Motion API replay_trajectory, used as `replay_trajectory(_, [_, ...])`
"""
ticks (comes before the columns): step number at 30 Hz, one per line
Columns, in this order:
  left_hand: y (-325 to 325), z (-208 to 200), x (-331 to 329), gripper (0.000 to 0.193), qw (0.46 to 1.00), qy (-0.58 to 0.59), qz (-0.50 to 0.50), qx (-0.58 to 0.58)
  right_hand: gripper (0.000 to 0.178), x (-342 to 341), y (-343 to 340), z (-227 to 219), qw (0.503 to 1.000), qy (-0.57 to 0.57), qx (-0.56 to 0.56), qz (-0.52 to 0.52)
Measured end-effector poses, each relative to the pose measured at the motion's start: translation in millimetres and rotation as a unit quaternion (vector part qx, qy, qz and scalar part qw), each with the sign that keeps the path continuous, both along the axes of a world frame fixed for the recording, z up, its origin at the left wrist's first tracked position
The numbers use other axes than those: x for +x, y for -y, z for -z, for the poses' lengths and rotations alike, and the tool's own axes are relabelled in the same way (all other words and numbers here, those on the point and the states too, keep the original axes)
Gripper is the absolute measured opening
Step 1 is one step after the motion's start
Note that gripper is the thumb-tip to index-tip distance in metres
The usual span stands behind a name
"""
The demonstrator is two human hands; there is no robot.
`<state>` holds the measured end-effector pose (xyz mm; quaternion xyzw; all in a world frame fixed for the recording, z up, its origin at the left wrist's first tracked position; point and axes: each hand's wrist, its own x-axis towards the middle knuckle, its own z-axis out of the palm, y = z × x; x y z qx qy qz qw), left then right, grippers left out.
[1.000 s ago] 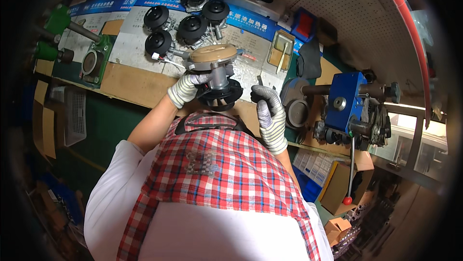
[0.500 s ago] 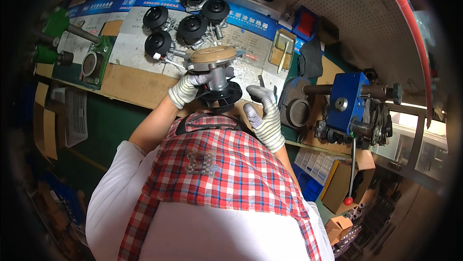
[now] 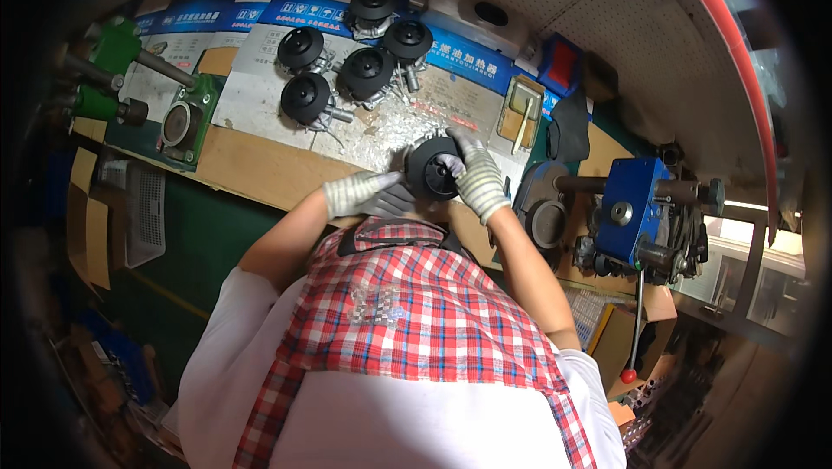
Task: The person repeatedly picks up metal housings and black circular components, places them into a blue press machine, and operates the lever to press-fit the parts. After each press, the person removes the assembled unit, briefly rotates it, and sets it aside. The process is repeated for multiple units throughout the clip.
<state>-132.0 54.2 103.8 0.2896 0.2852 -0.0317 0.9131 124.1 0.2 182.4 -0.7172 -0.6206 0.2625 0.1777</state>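
A motor unit with a round black fan (image 3: 426, 176) is upright in front of me, its fan side facing up. My right hand (image 3: 475, 176), in a striped grey-tipped glove, is closed on the fan, fingers over its far right rim and thumb at its middle. My left hand (image 3: 367, 195), gloved alike, lies at the unit's lower left with fingers stretched out; whether the tips touch it I cannot tell. Beyond, several similar black-fan motor units (image 3: 367, 72) stand grouped on flattened printed cardboard (image 3: 251, 87).
At left is a green hand press (image 3: 186, 122); at right, a blue lever press (image 3: 631, 209) with a red-knobbed handle. A shallow tray (image 3: 520, 113) with a brush-like tool, a dark cloth (image 3: 568, 133) and a blue bin (image 3: 559, 61) line the right back.
The motor unit has been turned over, fan now upward, and lowered right toward the bench. My right hand has closed on the fan; my left hand has let go and moved down.
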Motion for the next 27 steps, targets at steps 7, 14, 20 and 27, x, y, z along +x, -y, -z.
replay_trajectory(7, [-96, 46, -93, 0.057, 0.676, -0.372, -0.527, 0.356, 0.082, -52, -132, -18, 0.954, 0.161, -0.144, -0.208])
replay_trajectory(14, [-159, 49, -92, 0.033, 0.746, -0.365, -0.454, 0.324, 0.082, -82, -213, 23, 0.904, 0.223, -0.227, -0.285])
replay_trajectory(20, [-170, 54, -122, 0.053, 0.654, -0.496, -0.195, 0.537, 0.067, -84, -217, 29, 0.911, 0.202, -0.221, -0.284])
replay_trajectory(27, [-196, -44, -105, 0.091, 0.624, -0.529, -0.011, 0.575, 0.078, -88, -224, 26, 0.908, 0.183, -0.207, -0.313])
